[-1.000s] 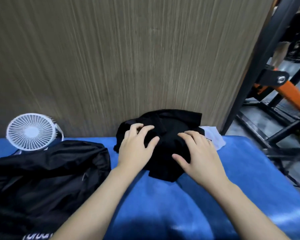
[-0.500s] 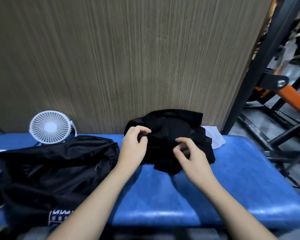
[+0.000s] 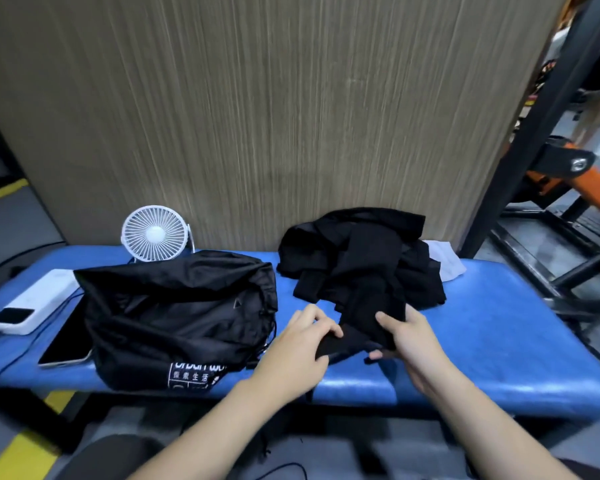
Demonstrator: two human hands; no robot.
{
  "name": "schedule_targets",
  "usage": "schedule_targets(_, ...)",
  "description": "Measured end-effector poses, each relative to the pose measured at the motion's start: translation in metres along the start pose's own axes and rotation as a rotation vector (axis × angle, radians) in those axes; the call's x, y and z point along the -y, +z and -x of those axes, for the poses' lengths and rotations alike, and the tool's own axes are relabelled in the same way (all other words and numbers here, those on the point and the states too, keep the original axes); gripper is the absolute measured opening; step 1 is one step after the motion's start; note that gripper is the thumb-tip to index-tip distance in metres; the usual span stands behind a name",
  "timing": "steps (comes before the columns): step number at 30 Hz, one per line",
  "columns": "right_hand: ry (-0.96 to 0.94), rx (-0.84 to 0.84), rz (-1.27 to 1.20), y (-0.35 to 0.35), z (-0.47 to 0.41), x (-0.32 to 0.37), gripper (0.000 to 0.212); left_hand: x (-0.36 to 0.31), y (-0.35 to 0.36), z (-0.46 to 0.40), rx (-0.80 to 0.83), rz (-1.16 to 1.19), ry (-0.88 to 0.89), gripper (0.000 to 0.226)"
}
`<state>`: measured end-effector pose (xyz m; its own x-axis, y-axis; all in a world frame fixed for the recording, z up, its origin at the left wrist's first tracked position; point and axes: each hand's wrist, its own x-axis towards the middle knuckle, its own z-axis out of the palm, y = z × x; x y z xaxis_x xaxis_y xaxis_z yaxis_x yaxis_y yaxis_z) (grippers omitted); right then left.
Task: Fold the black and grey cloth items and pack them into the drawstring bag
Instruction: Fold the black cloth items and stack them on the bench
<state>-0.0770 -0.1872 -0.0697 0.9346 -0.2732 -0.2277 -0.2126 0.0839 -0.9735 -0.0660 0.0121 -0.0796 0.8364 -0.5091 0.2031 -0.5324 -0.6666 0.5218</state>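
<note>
Where the change lies: both hands have left the top of the black cloth pile (image 3: pixel 357 258) and dropped to its near edge, drawing one black cloth piece (image 3: pixel 357 327) out toward the front of the blue desk (image 3: pixel 499 341).
Left hand: the left hand (image 3: pixel 300 344) curls its fingers over the left end of that piece, thumb side tucked against the fabric.
Right hand: the right hand (image 3: pixel 407 341) pinches the right side, thumb on top and fingertips underneath.
Cloth piece: it stretches between the two hands, its far part touching the pile it comes from.
Grey item: a pale cloth (image 3: pixel 444 259) peeks from behind the pile's right side; most of it is hidden.
Drawstring bag: the drawstring bag (image 3: pixel 177 313) lies slumped just left of the hands, its gathered mouth toward the pile.
Other things: a white fan (image 3: pixel 155 233), a white power bank (image 3: pixel 32 306) and a phone (image 3: pixel 70 337) sit at the left.
Meaning for the task: one garment now looks singled out for folding; judging by the heap, packing has barely started.
</note>
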Motion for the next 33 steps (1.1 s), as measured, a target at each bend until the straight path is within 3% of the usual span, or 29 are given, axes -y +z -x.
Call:
schedule_targets(10,-0.269,-0.192,0.197,-0.035,-0.025,0.001,0.039,0.014,0.014,-0.023,0.002,-0.196,0.006,0.035)
schedule_targets(15,-0.524,-0.064,0.861,-0.053,-0.027,-0.013,0.063,0.012,0.019,-0.033,0.105,-0.208,-0.035,0.019)
schedule_targets(18,-0.467,0.153,1.281,-0.058,-0.016,-0.021,0.07,0.011,0.023,-0.037,0.114,-0.181,-0.089,0.017)
schedule_targets(20,-0.333,0.271,1.388,-0.06,-0.009,-0.022,0.073,0.012,0.024,-0.039,0.101,-0.176,-0.118,0.017)
schedule_targets(22,-0.249,0.255,1.361,-0.062,-0.007,-0.021,0.067,0.012,0.023,-0.039,0.097,-0.18,-0.141,0.019)
schedule_targets(27,-0.239,-0.109,1.273,-0.051,-0.014,-0.026,0.054,0.013,0.021,-0.035,0.124,-0.176,-0.163,0.023)
schedule_targets(30,-0.187,-0.153,1.143,-0.046,-0.019,-0.029,0.053,0.014,0.018,-0.03,0.163,-0.138,-0.195,0.025)
schedule_targets(33,-0.076,-0.127,0.852,-0.048,-0.021,-0.026,0.051,0.016,0.017,-0.028,0.183,-0.1,-0.216,0.031)
